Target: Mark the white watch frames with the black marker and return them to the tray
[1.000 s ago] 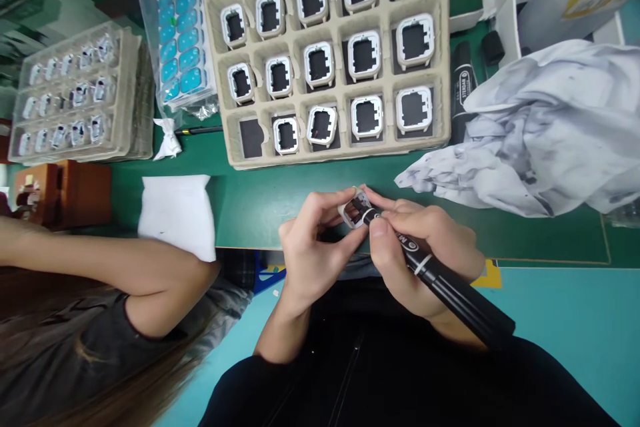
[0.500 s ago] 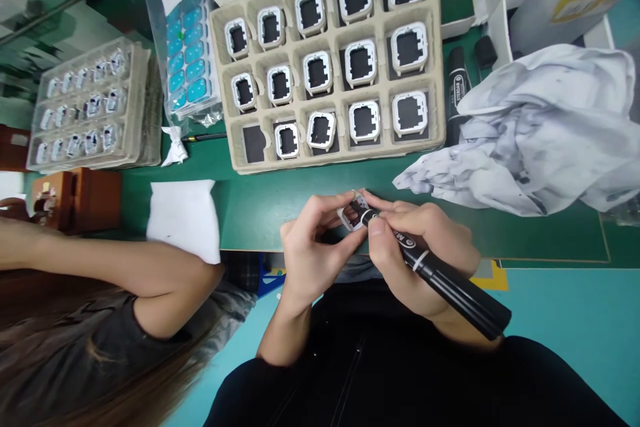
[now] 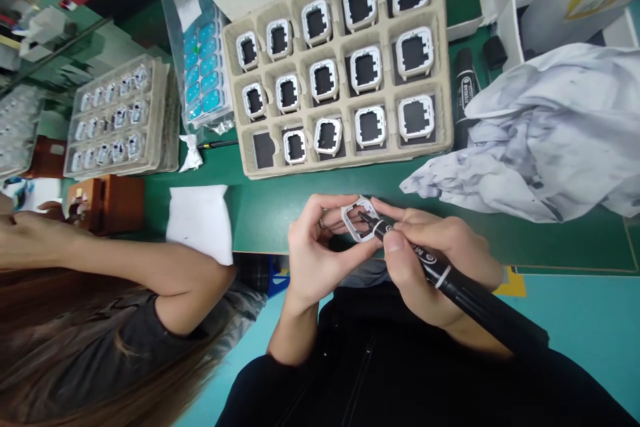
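My left hand pinches a small white watch-case frame by its edges, over the near edge of the green table. A black marker pen lies in the closed fingers of my right hand, uncapped, with its tip at the frame's opening. Whether the tip touches the frame I cannot tell. Beyond my hands sits a beige moulded tray with rows of similar white frames; its near left pocket holds no frame.
Right of the tray are a second marker, a black cap and a crumpled white cloth. A folded white cloth, blue parts and clear trays lie left. A co-worker's arm rests near the left edge.
The frame in my left hand has turned to show its opening more fully, and the marker tip now sits across that opening. The whole view has shifted slightly.
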`<state>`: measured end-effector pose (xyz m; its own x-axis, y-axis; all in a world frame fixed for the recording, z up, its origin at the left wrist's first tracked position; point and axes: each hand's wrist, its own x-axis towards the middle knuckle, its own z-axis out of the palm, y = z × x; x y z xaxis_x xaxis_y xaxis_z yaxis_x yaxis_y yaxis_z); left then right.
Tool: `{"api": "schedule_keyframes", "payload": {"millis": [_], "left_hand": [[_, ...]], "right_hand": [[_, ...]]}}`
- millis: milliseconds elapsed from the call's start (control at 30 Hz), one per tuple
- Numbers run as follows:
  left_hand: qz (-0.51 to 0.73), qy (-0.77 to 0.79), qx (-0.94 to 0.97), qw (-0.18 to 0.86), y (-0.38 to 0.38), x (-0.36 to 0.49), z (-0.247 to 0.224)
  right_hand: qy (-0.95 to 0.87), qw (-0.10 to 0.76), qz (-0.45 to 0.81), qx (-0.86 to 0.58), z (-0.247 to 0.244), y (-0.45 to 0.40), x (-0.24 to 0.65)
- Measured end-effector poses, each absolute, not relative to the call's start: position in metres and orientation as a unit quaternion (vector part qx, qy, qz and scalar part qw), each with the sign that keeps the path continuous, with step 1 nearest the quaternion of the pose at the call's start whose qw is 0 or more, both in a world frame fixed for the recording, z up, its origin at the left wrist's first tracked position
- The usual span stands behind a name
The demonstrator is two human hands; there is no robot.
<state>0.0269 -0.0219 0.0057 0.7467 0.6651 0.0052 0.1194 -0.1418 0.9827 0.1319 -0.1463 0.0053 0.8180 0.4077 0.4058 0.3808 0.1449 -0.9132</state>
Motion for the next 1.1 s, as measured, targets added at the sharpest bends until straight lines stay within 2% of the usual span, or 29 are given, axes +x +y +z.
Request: {"api": "schedule_keyframes", "payload": {"millis": [100, 200, 267, 367, 500, 600, 733, 900, 1100], "left_hand": [[0.224, 0.271, 0.721, 0.597, -0.023, 0.028, 0.005], [0.235, 0.242, 0.729, 0.596, -0.023, 0.028, 0.006], [0.241, 0.226, 0.750, 0.573, -0.017, 0.026, 0.010], [0.252, 0.249, 0.817, 0.456, 0.009, 0.017, 0.022], [0.242, 0.321, 0.881, 0.249, 0.067, 0.004, 0.037], [0.210, 0.347, 0.900, 0.161, 0.104, 0.002, 0.035], [0.162, 0.339, 0.914, 0.151, 0.118, 0.009, 0.030], [0.229, 0.335, 0.910, 0.085, 0.103, 0.028, 0.037], [0.190, 0.276, 0.938, 0.094, 0.098, 0.052, 0.035]], "right_hand": [[-0.323, 0.691, 0.051, -0.645, 0.007, -0.151, 0.141], [-0.449, 0.650, 0.112, -0.603, 0.004, -0.157, 0.155], [-0.460, 0.673, 0.057, -0.577, 0.001, -0.157, 0.159], [-0.385, 0.731, -0.066, -0.559, -0.005, -0.155, 0.156], [-0.449, 0.690, -0.002, -0.568, -0.007, -0.159, 0.157], [-0.469, 0.675, 0.010, -0.569, -0.005, -0.163, 0.162], [-0.471, 0.675, 0.023, -0.568, -0.003, -0.164, 0.164], [-0.476, 0.672, 0.026, -0.567, -0.004, -0.162, 0.162], [-0.450, 0.705, -0.044, -0.546, 0.001, -0.153, 0.156]]}}
